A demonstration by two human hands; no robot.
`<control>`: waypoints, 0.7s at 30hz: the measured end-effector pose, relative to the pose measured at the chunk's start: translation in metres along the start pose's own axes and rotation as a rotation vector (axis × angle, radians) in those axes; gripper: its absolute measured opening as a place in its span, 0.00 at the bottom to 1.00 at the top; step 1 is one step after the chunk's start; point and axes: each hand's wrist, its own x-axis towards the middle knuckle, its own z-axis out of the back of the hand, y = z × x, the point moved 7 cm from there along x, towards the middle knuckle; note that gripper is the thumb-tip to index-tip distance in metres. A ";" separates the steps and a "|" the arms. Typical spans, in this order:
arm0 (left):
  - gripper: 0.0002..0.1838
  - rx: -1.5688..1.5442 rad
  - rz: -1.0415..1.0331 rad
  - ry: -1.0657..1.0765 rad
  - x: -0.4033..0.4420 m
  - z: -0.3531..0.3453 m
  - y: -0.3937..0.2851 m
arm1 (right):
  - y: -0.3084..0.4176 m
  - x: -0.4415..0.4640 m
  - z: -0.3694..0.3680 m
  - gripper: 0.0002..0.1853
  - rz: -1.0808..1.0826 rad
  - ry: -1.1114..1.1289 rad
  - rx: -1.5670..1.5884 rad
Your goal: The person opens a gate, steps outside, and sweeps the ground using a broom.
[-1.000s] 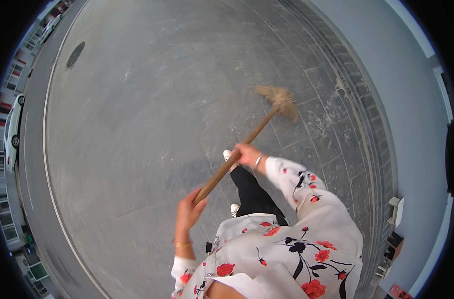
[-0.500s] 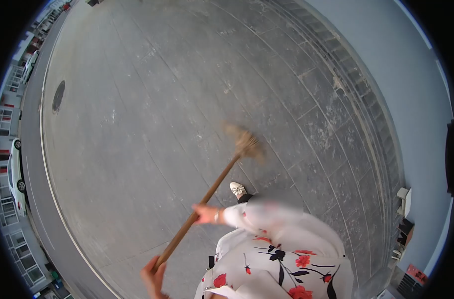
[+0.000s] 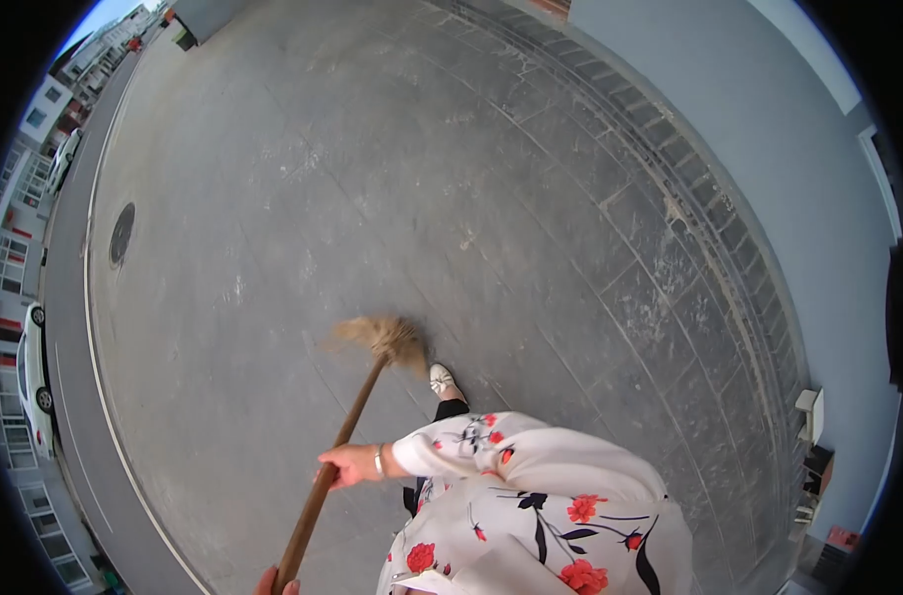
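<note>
A broom (image 3: pixel 321 486) with a wooden handle slants across the lower left of the view. Its frayed, straw-coloured head (image 3: pixel 384 339) is at the paving, a little blurred, just left of a white shoe (image 3: pixel 442 379). Partway down the handle, my right hand (image 3: pixel 350 464) is wrapped round the wood, a bracelet on its wrist. My left hand (image 3: pixel 276 583) grips the handle near its upper end at the bottom edge of the view, mostly cut off by the frame. A white floral sleeve covers my right arm.
Grey paving (image 3: pixel 273 198) spreads ahead, with a round manhole cover (image 3: pixel 122 235) at left. A road with a parked white car (image 3: pixel 33 377) runs along the left. At right stand a grey-blue wall (image 3: pixel 769 149) and several small objects at its foot (image 3: pixel 810 466).
The broom head has swung left and toward me across the paving. Both hands have moved left and down with the handle, keeping their grip. The view has shifted slightly.
</note>
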 end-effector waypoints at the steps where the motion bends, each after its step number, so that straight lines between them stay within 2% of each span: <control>1: 0.14 -0.137 -0.024 0.030 0.021 -0.007 -0.005 | 0.026 -0.004 0.000 0.10 0.048 0.001 -0.010; 3: 0.14 -0.341 -0.129 0.085 0.064 -0.034 -0.007 | 0.090 -0.018 0.005 0.11 0.225 0.058 -0.174; 4: 0.15 -0.407 -0.209 0.102 0.089 -0.054 -0.007 | 0.124 -0.027 0.013 0.12 0.288 -0.010 -0.164; 6: 0.14 -0.539 -0.238 0.204 0.141 -0.102 -0.008 | 0.191 -0.062 0.025 0.10 0.422 -0.136 -0.149; 7: 0.14 -0.589 -0.231 0.241 0.160 -0.118 -0.027 | 0.228 -0.087 0.024 0.09 0.569 -0.052 -0.387; 8: 0.13 -0.636 -0.226 0.283 0.179 -0.134 -0.057 | 0.266 -0.103 0.040 0.08 0.643 -0.238 -0.259; 10: 0.14 -0.709 -0.289 0.401 0.220 -0.169 -0.113 | 0.337 -0.152 0.051 0.09 0.824 -0.329 -0.213; 14: 0.16 -0.659 -0.634 0.385 0.283 -0.204 -0.254 | 0.458 -0.278 0.045 0.12 1.157 -0.633 -0.184; 16: 0.16 -0.669 -0.685 0.412 0.314 -0.228 -0.314 | 0.503 -0.327 0.041 0.13 1.290 -0.687 -0.194; 19: 0.17 -0.763 -0.659 0.455 0.364 -0.270 -0.375 | 0.563 -0.363 0.045 0.15 1.297 -0.739 -0.247; 21: 0.17 -0.779 -0.627 0.496 0.375 -0.291 -0.382 | 0.581 -0.362 0.060 0.16 1.266 -0.760 -0.253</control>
